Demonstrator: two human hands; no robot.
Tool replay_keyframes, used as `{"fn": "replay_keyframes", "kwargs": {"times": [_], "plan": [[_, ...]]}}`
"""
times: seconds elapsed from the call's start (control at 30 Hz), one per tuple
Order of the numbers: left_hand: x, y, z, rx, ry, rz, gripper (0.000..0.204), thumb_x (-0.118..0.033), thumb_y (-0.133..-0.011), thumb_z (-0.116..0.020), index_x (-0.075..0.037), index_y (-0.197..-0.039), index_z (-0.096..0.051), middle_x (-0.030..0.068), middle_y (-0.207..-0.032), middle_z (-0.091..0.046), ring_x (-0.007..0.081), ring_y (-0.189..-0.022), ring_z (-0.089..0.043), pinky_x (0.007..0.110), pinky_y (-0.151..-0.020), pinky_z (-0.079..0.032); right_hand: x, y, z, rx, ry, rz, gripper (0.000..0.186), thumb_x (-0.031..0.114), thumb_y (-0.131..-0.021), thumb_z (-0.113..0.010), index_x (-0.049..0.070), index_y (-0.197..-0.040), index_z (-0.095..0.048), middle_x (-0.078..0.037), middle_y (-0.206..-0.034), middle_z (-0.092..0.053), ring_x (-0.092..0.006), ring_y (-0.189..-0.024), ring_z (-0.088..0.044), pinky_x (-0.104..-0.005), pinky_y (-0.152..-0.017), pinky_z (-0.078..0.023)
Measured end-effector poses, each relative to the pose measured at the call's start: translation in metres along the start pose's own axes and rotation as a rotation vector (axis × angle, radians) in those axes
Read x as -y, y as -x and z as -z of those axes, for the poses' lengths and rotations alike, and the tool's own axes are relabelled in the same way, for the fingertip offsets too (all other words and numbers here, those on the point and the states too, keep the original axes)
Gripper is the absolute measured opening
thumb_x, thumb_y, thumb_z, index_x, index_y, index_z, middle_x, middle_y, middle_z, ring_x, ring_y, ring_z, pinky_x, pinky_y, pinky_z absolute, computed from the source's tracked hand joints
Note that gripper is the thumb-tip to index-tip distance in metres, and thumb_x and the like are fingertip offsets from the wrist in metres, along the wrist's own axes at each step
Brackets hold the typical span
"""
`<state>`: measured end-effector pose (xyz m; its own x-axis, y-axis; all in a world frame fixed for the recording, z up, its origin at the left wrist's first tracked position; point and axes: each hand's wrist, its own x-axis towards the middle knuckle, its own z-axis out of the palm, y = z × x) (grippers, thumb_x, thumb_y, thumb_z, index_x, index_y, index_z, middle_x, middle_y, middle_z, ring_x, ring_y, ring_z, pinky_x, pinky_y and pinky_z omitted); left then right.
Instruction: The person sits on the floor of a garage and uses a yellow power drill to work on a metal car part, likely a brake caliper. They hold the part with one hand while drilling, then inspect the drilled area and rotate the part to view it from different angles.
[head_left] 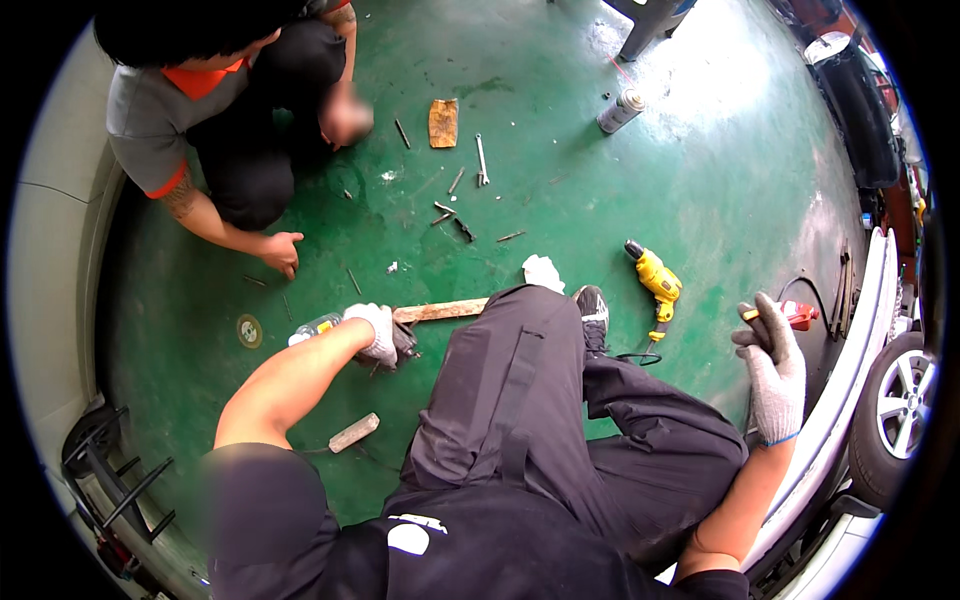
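Note:
My gloved left hand (pixel 372 335) grips a dark, dirty metal part (pixel 402 342) beside a wooden board (pixel 440 310) on the green floor; a clear plastic item (pixel 310 330) lies partly behind it. My gloved right hand (pixel 772 365) is raised at the right, with a small orange stick (pixel 750 314) between two fingers, near a red object (pixel 800 315). A yellow corded drill (pixel 657 280) lies right of my shoe. A wrench (pixel 481 160), several thin metal pieces (pixel 462 228), brown paper (pixel 443 122) and a white crumpled cloth (pixel 540 272) lie ahead.
A person (pixel 230 130) squats at the upper left. A spray can (pixel 620 110) stands near a dark stool leg (pixel 640 30). A car body (pixel 55 200) borders the left, with a black frame (pixel 120 480) low down; a wheel (pixel 890 410) and long white panel (pixel 860 320) line the right.

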<state>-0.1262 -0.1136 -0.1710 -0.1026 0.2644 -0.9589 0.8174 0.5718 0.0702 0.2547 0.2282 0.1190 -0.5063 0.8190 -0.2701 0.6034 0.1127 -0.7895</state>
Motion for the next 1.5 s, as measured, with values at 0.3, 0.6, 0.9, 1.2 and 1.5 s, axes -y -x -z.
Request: {"fn": "replay_keyframes", "kwargs": {"times": [0.3,0.6,0.9,1.2,1.5], "plan": [[0.061,-0.035,-0.048,0.431,0.976,-0.027,0.021,-0.038,-0.088,-0.077,-0.017,-0.092,-0.075,-0.0075,-0.065,-0.045,0.007,-0.056,-0.04,0.029,-0.05,-0.032,-0.012,-0.007,0.007,0.105,-0.071,-0.118,0.066,-0.008,-0.091,-0.053,-0.003,-0.156,-0.048,-0.018,-0.142,-0.065,-0.017,-0.108,-0.067,-0.0289,-0.095,-0.053],[0.062,-0.048,-0.106,0.554,2.172,-0.382,0.047,-0.032,-0.078,-0.076,-0.01,-0.118,-0.068,0.0112,-0.1,-0.073,0.0285,-0.081,-0.066,0.042,-0.074,-0.054,-0.019,-0.013,0.009,0.064,-0.043,-0.201,0.069,-0.006,-0.088,-0.053,-0.002,-0.157,-0.047,-0.018,-0.143,-0.064,-0.0165,-0.106,-0.067,-0.0289,-0.093,-0.053],[0.01,-0.069,-0.156,0.386,2.409,-0.397,0.064,-0.045,-0.074,-0.079,-0.006,-0.123,-0.065,0.0103,-0.097,-0.069,0.0283,-0.082,-0.067,0.042,-0.071,-0.051,-0.017,-0.019,0.008,0.085,0.003,-0.221,0.066,-0.005,-0.09,-0.051,-0.002,-0.156,-0.047,-0.018,-0.141,-0.065,-0.0167,-0.104,-0.068,-0.0293,-0.091,-0.054],[0.017,-0.079,-0.176,0.297,2.384,-0.353,0.056,-0.038,-0.077,-0.079,-0.009,-0.123,-0.065,0.0117,-0.103,-0.071,0.0283,-0.088,-0.065,0.042,-0.075,-0.051,-0.018,-0.021,-0.001,0.126,0.002,-0.22,0.064,-0.004,-0.092,-0.051,-0.002,-0.155,-0.048,-0.017,-0.139,-0.066,-0.0172,-0.104,-0.069,-0.0304,-0.09,-0.055],[0.01,-0.057,-0.179,0.44,2.38,-0.449,0.055,-0.033,-0.075,-0.081,-0.012,-0.123,-0.065,0.0081,-0.111,-0.071,0.0262,-0.099,-0.065,0.042,-0.082,-0.051,-0.01,-0.017,-0.004,0.122,-0.016,-0.216,0.063,-0.003,-0.092,-0.052,-0.003,-0.154,-0.049,-0.017,-0.136,-0.066,-0.0181,-0.103,-0.069,-0.0311,-0.09,-0.054]]}}
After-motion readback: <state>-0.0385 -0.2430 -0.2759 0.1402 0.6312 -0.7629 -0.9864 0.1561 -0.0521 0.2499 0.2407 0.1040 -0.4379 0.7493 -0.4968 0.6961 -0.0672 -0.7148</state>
